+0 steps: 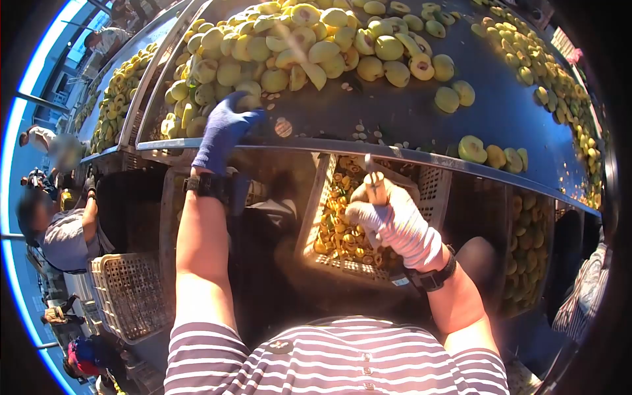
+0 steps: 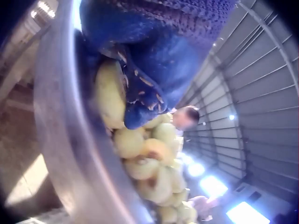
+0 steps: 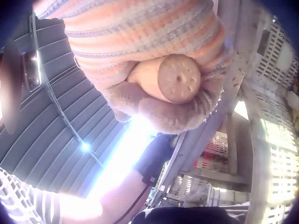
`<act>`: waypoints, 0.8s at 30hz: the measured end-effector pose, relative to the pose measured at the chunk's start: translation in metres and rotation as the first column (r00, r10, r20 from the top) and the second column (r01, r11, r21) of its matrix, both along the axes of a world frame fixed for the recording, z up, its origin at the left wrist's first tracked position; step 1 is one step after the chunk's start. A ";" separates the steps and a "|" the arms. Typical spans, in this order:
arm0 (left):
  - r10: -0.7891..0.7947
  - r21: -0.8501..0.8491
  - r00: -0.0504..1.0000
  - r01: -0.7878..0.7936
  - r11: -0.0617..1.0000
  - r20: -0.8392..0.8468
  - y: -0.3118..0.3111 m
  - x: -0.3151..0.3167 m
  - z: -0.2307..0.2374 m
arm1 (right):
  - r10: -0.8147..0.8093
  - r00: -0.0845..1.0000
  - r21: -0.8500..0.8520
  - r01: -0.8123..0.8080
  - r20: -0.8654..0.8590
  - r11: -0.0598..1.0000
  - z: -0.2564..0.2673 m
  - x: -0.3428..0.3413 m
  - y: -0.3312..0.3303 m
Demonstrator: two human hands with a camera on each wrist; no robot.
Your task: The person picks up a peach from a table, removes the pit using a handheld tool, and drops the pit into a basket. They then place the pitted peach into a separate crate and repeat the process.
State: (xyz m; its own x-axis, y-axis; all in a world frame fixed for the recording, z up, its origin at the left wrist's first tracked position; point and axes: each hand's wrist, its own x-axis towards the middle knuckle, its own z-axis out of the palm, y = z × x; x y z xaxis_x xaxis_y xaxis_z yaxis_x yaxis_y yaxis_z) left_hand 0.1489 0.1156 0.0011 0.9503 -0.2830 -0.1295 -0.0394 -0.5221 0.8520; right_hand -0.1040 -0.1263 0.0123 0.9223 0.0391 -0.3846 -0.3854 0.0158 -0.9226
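Note:
The left hand (image 1: 227, 128), in a blue glove, is over the table's near edge with its fingers and thumb around a pale green fruit (image 1: 249, 97) at the pile's front. In the left wrist view the blue-gloved hand (image 2: 154, 60) curls against a fruit (image 2: 110, 95); its far side is hidden. A striped, light-gloved right hand (image 1: 395, 214) grips a wooden-handled tool (image 1: 375, 189), whose short metal part points toward the table. The right wrist view shows the round end of the wooden handle (image 3: 180, 79) inside the curled right hand (image 3: 149, 51).
Halved and whole fruits (image 1: 276, 49) are heaped on the metal table (image 1: 316, 115). Below its raised edge (image 1: 421, 156), a crate (image 1: 313, 217) holds yellow-orange pieces. Another crate (image 1: 131, 293) stands at left, and fruit (image 1: 526, 257) lies under the table at right. People are at both sides.

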 end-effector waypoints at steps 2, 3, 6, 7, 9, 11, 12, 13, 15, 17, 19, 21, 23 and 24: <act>-0.179 -0.125 0.973 0.197 0.972 0.143 -0.024 -0.049 0.011 | -0.183 0.980 0.151 0.170 0.075 0.974 -0.008 0.002 0.005; -0.280 -0.057 0.917 0.308 0.950 0.283 -0.035 -0.079 0.020 | -0.221 0.973 0.209 0.203 0.064 0.957 -0.003 0.002 0.006; -0.392 0.021 0.802 0.429 0.903 0.451 -0.061 -0.144 0.023 | -0.246 0.960 0.387 0.177 0.136 0.905 -0.003 0.000 0.009; -0.421 0.014 0.729 0.492 0.870 0.539 -0.065 -0.158 0.022 | -0.217 0.968 0.454 0.137 0.129 0.880 -0.004 -0.001 0.007; -0.376 -0.160 0.837 0.466 0.870 0.398 -0.070 -0.178 0.033 | -0.235 0.963 0.494 0.141 0.133 0.858 0.000 -0.007 0.002; -0.343 -0.466 0.930 0.365 0.806 0.134 -0.070 -0.180 0.028 | -0.317 0.939 0.470 0.221 0.136 0.855 0.006 -0.013 -0.001; -0.275 -0.444 0.917 0.384 0.810 0.290 -0.075 -0.182 0.018 | -0.314 0.939 0.434 0.225 0.144 0.872 0.007 -0.015 -0.003; -0.233 -0.371 0.853 0.428 0.824 0.466 -0.080 -0.181 0.011 | -0.318 0.934 0.420 0.227 0.162 0.879 0.006 -0.016 -0.004; -0.159 -0.207 0.631 0.465 0.861 0.760 -0.093 -0.177 0.002 | -0.327 0.926 0.394 0.233 0.190 0.889 0.001 -0.019 -0.005; -0.109 -0.215 0.606 0.436 0.874 0.788 -0.104 -0.182 -0.004 | -0.373 0.916 0.381 0.295 0.147 0.876 0.001 -0.019 -0.006; -0.115 -0.223 0.622 0.439 0.870 0.775 -0.109 -0.185 -0.012 | -0.424 0.896 0.380 0.351 0.129 0.856 -0.004 -0.018 -0.006; -0.214 -0.213 0.679 0.487 0.847 0.703 -0.109 -0.188 -0.015 | -0.424 0.900 0.429 0.346 0.099 0.834 -0.010 -0.019 -0.012; -0.288 -0.343 0.744 0.568 0.749 0.603 -0.107 -0.181 -0.007 | -0.406 0.913 0.470 0.340 0.043 0.815 -0.013 -0.017 -0.024; -0.344 -0.817 0.938 0.228 0.529 0.038 -0.105 -0.182 0.004 | -0.391 0.918 0.452 0.321 0.068 0.833 -0.004 -0.017 -0.026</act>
